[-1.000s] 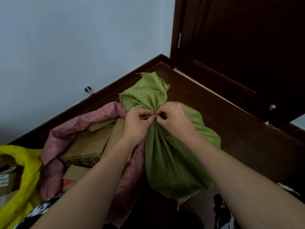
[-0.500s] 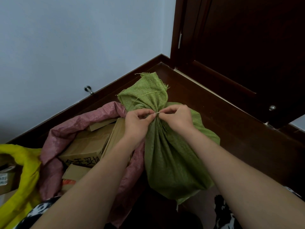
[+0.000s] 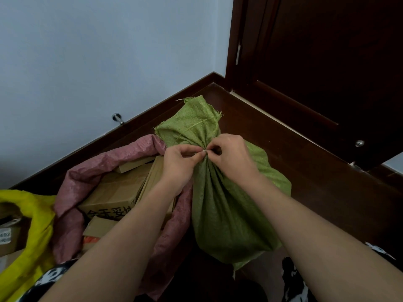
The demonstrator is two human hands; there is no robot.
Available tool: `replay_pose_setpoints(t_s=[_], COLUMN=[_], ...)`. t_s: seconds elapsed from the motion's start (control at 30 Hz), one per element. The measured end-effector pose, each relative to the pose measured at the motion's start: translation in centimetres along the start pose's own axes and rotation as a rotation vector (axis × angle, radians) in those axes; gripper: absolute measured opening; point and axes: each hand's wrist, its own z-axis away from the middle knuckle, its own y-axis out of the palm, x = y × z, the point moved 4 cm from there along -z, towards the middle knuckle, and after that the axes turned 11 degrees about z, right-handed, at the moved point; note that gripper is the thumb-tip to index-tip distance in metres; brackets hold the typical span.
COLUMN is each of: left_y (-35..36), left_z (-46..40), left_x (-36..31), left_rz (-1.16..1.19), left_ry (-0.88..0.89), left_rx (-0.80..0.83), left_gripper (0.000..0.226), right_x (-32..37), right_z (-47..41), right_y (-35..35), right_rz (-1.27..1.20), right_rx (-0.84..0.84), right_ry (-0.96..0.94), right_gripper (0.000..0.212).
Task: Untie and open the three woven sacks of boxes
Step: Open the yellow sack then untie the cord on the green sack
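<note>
A green woven sack (image 3: pixel 226 210) stands on the dark floor, its neck gathered and tied with a thin tie (image 3: pixel 204 151). My left hand (image 3: pixel 177 162) and my right hand (image 3: pixel 231 158) meet at that neck, fingertips pinched on the tie. Left of it, a pink woven sack (image 3: pixel 72 188) lies open with cardboard boxes (image 3: pixel 115 192) showing inside. At the far left a yellow woven sack (image 3: pixel 37 216) is open too, with boxes in it.
A pale wall (image 3: pixel 87 62) with a dark skirting board runs behind the sacks. A metal door stop (image 3: pixel 117 118) sticks out of the wall. A dark wooden door (image 3: pixel 316 73) stands to the right. Black-and-white patterned clothing (image 3: pixel 292 280) shows at the bottom.
Both hands stay at the green sack's neck. Their fingertips have shifted slightly as they work the tie; the sack's neck is still gathered.
</note>
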Motion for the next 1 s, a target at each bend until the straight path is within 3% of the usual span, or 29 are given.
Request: replay_pose_setpoints(t_s=[0.5, 0.57, 0.67, 0.73, 1.0], left_y=[0.0, 0.0, 0.2, 0.3, 0.1], left_z=[-0.1, 0.0, 0.1, 0.1, 0.3], left_x=[-0.1, -0.2, -0.4, -0.5, -0.8], left_rz=[0.027, 0.025, -0.02, -0.038, -0.059], left_ry=[0.027, 0.024, 0.047, 0.055, 0.093], left_rx=[-0.03, -0.035, -0.027, -0.016, -0.018], left_gripper=[0.006, 0.005, 0.007, 0.01, 0.01], right_x=[-1.5, -1.1, 0.6, 1.1, 0.3], right_z=[0.3, 0.1, -0.3, -0.3, -0.2], right_y=[0.3, -0.2, -1.0, -1.3, -1.0], right_rz=[-0.417, -0.294, 0.109, 0.229, -0.024], right_rx=[-0.02, -0.003, 0.057, 0.076, 0.011], right_ry=[0.404, 0.297, -0.006, -0.074, 0.055], right_gripper=[0.004, 0.009, 0.018, 0.02, 0.012])
